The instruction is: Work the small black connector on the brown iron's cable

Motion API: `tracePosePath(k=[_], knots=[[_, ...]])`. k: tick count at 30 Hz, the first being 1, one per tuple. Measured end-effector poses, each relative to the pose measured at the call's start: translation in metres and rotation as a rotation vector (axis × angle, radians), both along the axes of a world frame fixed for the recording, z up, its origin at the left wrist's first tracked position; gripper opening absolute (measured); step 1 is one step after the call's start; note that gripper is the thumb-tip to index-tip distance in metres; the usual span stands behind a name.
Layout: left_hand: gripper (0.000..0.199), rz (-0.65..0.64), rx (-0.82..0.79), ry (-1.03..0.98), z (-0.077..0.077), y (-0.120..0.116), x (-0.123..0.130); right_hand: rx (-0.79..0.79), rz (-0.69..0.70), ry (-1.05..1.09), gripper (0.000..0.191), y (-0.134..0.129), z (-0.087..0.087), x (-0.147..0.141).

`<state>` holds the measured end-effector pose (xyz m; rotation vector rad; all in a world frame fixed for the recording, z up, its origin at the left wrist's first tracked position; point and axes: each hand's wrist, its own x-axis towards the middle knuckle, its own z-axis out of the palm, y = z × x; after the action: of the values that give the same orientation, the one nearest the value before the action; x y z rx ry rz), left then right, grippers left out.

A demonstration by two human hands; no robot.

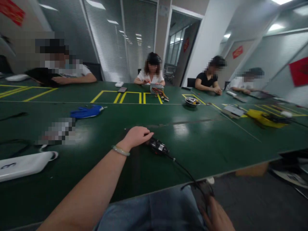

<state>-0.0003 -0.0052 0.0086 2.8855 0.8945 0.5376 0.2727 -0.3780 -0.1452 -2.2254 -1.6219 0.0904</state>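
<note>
My left hand [136, 137], with a pale bangle on the wrist, rests closed over one end of a black corded hand tool [158, 146] lying on the green tabletop [204, 144]. Its fingers are mostly behind the back of the hand, and the tool's far end is covered. From the tool's other end a black cord [184, 168] runs down over the near table edge. Low in the head view, my right hand [216, 211] is curled around the black cord below the edge, slightly blurred.
A blue glove [87, 111] and a white case marked 3 [26, 165] lie to the left. Beyond are a metal bowl [192, 102], a yellow item [264, 118] and a grey box with coloured wires [157, 88]. Several people sit along the far side.
</note>
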Motion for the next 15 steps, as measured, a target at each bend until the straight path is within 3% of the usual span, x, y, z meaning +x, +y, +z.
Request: tracePosePath(k=[2,4,7,9,12,15], knots=[[0.052,-0.010,-0.003,0.003,-0.003,0.002,0.000,-0.265,-0.068,0.038,0.034,0.001,-0.005,0.002],[0.050,-0.019,-0.012,0.012,-0.006,0.005,0.000,-0.411,-0.176,0.008,0.032,0.008,-0.002,0.012],[0.049,-0.028,-0.031,0.035,-0.009,0.008,-0.001,-0.412,-0.303,-0.078,0.028,0.018,0.012,0.040],[0.049,-0.013,-0.048,0.049,-0.009,0.009,-0.002,-0.379,-0.364,-0.013,0.028,0.019,0.026,0.061],[0.049,-0.010,-0.060,0.052,-0.007,0.007,-0.003,-0.222,-0.379,0.153,0.030,0.010,0.061,0.090],[0.050,0.022,-0.068,0.051,-0.005,0.003,0.000,-0.049,-0.275,0.330,0.037,0.002,0.121,0.105]])
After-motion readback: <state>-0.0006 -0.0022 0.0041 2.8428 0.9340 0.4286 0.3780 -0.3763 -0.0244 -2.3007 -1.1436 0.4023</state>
